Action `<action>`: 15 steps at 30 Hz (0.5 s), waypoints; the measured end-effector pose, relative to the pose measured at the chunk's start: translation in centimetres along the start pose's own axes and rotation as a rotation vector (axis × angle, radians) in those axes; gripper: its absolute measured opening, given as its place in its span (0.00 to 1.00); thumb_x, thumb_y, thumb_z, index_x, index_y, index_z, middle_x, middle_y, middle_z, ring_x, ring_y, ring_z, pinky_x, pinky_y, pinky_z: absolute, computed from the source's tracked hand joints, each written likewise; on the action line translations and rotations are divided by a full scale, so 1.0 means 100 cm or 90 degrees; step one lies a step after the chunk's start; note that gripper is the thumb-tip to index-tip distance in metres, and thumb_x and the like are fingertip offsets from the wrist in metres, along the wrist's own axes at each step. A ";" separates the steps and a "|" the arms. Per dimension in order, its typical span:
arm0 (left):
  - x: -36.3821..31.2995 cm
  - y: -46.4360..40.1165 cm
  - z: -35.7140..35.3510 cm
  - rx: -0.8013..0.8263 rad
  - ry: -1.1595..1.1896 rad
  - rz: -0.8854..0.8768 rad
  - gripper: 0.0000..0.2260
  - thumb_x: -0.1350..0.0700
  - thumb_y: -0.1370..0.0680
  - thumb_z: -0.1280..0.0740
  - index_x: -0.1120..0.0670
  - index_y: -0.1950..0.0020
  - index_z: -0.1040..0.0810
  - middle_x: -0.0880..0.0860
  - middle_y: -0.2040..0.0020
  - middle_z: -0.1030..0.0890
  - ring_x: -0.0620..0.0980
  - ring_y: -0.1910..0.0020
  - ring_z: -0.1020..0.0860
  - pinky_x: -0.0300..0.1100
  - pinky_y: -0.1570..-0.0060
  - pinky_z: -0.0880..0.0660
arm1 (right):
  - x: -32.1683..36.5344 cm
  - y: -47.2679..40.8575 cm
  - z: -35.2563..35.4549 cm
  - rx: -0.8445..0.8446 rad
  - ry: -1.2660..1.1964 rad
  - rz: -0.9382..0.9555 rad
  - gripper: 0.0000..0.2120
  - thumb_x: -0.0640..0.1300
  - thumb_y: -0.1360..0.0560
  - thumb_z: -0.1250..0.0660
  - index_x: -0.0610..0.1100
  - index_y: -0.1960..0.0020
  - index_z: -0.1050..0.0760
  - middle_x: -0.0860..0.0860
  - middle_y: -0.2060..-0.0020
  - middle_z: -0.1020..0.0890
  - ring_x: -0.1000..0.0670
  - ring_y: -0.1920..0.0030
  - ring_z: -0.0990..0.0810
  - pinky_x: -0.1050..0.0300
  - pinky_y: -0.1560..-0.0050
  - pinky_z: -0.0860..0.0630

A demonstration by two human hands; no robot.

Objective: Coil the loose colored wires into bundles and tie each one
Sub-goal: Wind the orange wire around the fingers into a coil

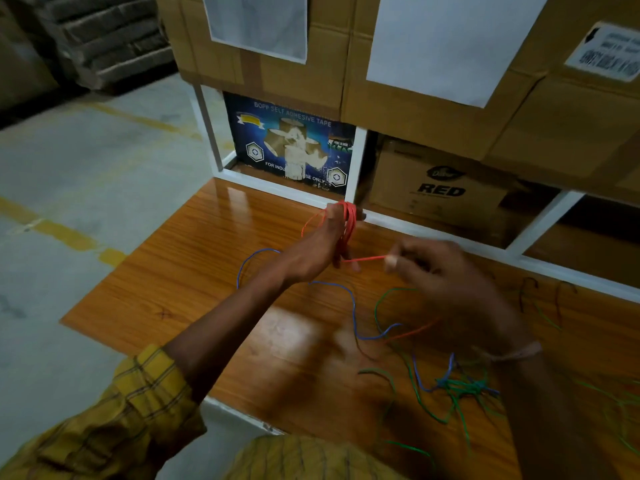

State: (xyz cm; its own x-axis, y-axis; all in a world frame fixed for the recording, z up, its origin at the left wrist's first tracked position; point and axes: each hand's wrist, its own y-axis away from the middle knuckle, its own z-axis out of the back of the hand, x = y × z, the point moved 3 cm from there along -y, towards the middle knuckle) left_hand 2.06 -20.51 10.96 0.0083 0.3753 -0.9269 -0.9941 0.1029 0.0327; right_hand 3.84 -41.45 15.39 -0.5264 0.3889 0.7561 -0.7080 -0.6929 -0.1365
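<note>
I see the red wire (349, 223) wound in several loops around my left hand (311, 254), which I hold out over the wooden worktop (173, 282); its grip looks spread inside the coil, though the fingers are partly hidden by the loops. My right hand (446, 271) pinches the free end of the same red wire between thumb and fingers and pulls it tight to the side. This hand is blurred, so I cannot tell more of its fingers.

I judge the coil is nearly made and the tying is not yet done. The risk is that the loops slip off my left fingers if I relax the spread. If the tail is pulled too strongly, the coil may collapse.

The blue wire (353, 306) lies under my left forearm, and the green wires (460, 389) are tangled near my right arm; a sleeve or wrist may drag them into the bundle.
</note>
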 end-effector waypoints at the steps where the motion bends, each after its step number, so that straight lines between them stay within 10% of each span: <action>1: -0.001 0.004 -0.003 0.021 0.008 -0.008 0.54 0.15 0.34 0.64 0.49 0.25 0.30 0.62 0.59 0.14 0.60 0.60 0.18 0.54 0.54 0.24 | -0.001 -0.006 0.011 -0.025 0.002 0.007 0.06 0.44 0.19 0.31 0.48 0.55 0.20 0.47 0.65 0.20 0.49 0.64 0.23 0.49 0.62 0.28; 7: -0.004 0.023 -0.019 0.184 0.086 -0.001 0.55 0.21 0.31 0.69 0.56 0.25 0.29 0.62 0.63 0.19 0.56 0.66 0.28 0.44 0.61 0.31 | -0.028 -0.045 0.034 -0.160 -0.026 0.026 0.07 0.48 0.22 0.27 0.45 0.54 0.19 0.49 0.64 0.19 0.53 0.64 0.22 0.54 0.63 0.28; 12: -0.025 0.027 -0.011 0.261 0.329 -0.088 0.60 0.20 0.34 0.69 0.60 0.19 0.38 0.57 0.27 0.22 0.52 0.66 0.23 0.46 0.67 0.36 | -0.044 -0.058 0.016 -0.228 -0.182 -0.008 0.07 0.42 0.21 0.28 0.38 0.53 0.21 0.51 0.61 0.19 0.61 0.60 0.21 0.63 0.57 0.26; 15: -0.036 0.026 -0.003 0.239 0.443 -0.109 0.61 0.23 0.34 0.73 0.63 0.18 0.39 0.60 0.25 0.24 0.53 0.65 0.21 0.50 0.67 0.40 | -0.054 -0.052 -0.015 -0.225 -0.240 -0.055 0.06 0.41 0.19 0.31 0.49 0.53 0.19 0.57 0.65 0.18 0.63 0.64 0.23 0.63 0.60 0.27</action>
State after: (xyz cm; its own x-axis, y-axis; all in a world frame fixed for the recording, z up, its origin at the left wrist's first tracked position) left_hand -0.56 -21.87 14.31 -0.0348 -0.3196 -0.9469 -0.8819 0.4556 -0.1213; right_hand 9.69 -39.03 11.09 -0.2997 0.1449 0.9430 -0.8911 -0.3955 -0.2225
